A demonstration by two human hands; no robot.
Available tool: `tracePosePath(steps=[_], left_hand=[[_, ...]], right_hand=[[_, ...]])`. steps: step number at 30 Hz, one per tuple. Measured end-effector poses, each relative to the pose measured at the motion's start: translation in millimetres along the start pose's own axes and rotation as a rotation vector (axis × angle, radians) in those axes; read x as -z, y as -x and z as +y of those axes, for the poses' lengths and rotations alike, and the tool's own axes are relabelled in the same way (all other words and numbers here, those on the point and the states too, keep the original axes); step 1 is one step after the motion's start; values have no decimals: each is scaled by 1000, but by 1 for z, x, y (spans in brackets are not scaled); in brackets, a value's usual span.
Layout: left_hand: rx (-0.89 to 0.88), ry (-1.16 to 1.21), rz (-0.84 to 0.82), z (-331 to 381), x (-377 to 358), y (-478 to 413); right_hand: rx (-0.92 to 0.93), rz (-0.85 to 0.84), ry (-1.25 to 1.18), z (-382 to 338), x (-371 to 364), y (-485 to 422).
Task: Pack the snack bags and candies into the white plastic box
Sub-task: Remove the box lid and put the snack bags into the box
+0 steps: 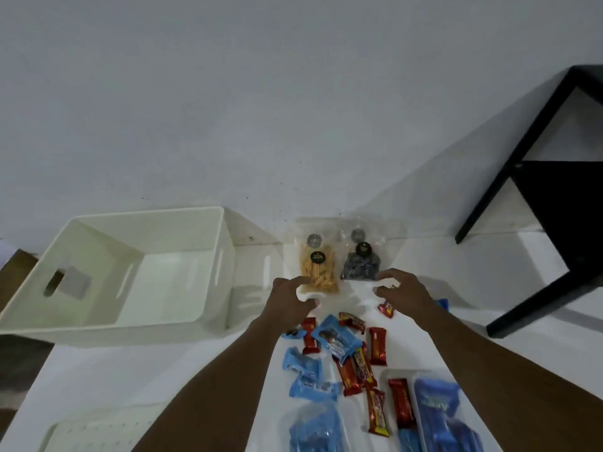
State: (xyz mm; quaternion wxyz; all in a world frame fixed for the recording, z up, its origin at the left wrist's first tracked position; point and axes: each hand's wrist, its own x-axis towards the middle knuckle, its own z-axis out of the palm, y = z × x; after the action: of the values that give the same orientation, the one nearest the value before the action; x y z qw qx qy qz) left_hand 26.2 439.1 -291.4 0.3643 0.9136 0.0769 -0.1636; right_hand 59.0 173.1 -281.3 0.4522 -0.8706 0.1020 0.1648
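The white plastic box [208, 288] stands empty at the left on the white table. Two clear snack bags lean against the wall: one with yellow sticks [318, 267], one with dark pieces [360, 264]. My left hand [290, 301] hovers at the lower left corner of the yellow bag, fingers spread and curved, holding nothing. At the lower right of the dark bag, my right hand [399, 288] is likewise spread, above a red candy bar [386, 308]. Several red candy bars [377, 346] and blue candy packets [331, 337] lie scattered between my forearms.
A white lid or tray [98, 432] lies at the near left. Clear trays with blue packets [437, 409] sit at the near right. A black side table [554, 197] stands at the right beside the wall. The table's left edge [36, 370] borders a brown floor.
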Motion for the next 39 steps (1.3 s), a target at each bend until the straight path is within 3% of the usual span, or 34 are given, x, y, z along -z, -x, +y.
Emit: tracePosePath(steps=[9,19,30,39], left_hand=[[27,79,-27,-7,-33,-93],[-11,-12,80,-9,-37,-73],[-118,7,390,14,72,37],[-22,-12,597,-66,204,114]], right_hand=[[-19,-96,-180,15,-15,-107],[29,-40,-138,15,-22,-83],[312,-31,-85,-86,13,8],[520,-134,12,-202,-77,62]])
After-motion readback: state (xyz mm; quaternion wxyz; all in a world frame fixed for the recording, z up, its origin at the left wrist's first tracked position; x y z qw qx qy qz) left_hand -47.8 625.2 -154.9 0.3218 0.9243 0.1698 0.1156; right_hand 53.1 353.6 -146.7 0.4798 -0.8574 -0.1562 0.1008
